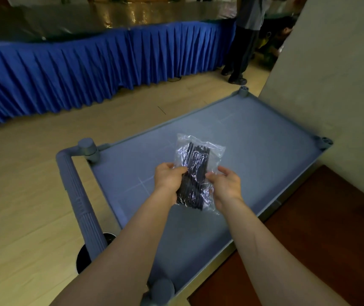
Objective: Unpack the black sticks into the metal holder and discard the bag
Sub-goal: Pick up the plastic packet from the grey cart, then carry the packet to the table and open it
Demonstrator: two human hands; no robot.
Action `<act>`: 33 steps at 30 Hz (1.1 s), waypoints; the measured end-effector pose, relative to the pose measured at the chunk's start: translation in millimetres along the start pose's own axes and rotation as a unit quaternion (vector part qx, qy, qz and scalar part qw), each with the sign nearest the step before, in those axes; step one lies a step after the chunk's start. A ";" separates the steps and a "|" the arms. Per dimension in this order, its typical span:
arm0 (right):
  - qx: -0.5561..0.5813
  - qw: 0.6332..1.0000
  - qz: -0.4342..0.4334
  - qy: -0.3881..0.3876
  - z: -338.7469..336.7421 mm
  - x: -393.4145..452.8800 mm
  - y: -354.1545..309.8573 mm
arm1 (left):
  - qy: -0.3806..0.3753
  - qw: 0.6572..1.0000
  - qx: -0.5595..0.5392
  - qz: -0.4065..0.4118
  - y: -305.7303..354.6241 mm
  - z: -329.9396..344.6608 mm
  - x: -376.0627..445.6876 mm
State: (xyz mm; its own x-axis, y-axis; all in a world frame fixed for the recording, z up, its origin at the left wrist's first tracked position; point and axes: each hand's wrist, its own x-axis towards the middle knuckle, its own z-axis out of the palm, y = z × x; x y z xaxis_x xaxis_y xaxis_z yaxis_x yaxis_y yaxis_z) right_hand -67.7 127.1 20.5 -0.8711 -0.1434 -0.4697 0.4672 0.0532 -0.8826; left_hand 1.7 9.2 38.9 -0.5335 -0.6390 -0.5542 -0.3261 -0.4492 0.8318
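Note:
A clear crinkled plastic bag [215, 151] full of black sticks [195, 173] is held in the air above the grey cart top [265, 151]. My left hand [168, 178] grips the bag's left side, thumb over the sticks. My right hand [226, 180] pinches the bag's right edge with curled fingers. A dark round container with a metal rim [83, 257] stands on the floor left of the cart, partly hidden by the cart handle and my left forearm; whether it is the metal holder is unclear.
The cart's ribbed grey handle [80, 195] runs along its left end. A blue-skirted table [88, 69] stands across the wooden floor. A person's legs [240, 51] are at the back right. A beige wall [342, 85] and a brown surface [320, 250] border the cart's right.

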 end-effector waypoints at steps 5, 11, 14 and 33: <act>0.030 0.999 -0.034 0.005 -6.1 -20.0 -18.8 | -0.019 0.999 -0.024 0.036 12.9 -2.2 -15.9; 0.064 0.995 -0.075 0.010 -22.7 -53.4 -41.5 | -0.037 0.991 0.017 0.125 24.3 -0.9 -40.7; 0.080 0.992 -0.095 0.016 -33.6 -71.3 -52.4 | -0.053 0.989 0.013 0.138 30.8 2.8 -54.5; 0.153 0.938 -0.297 0.096 -140.3 -187.1 -150.2 | -0.233 0.933 -0.004 0.274 98.5 68.7 -193.1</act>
State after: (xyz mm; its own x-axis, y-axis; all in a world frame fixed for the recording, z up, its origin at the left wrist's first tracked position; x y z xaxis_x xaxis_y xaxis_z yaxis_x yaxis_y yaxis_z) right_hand 3.8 284.5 238.0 -0.9888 0.1244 0.0823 -0.1134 -0.2692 -0.9564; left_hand 19.0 131.2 230.0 -0.9001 -0.4347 0.0294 0.0997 -0.1399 0.9851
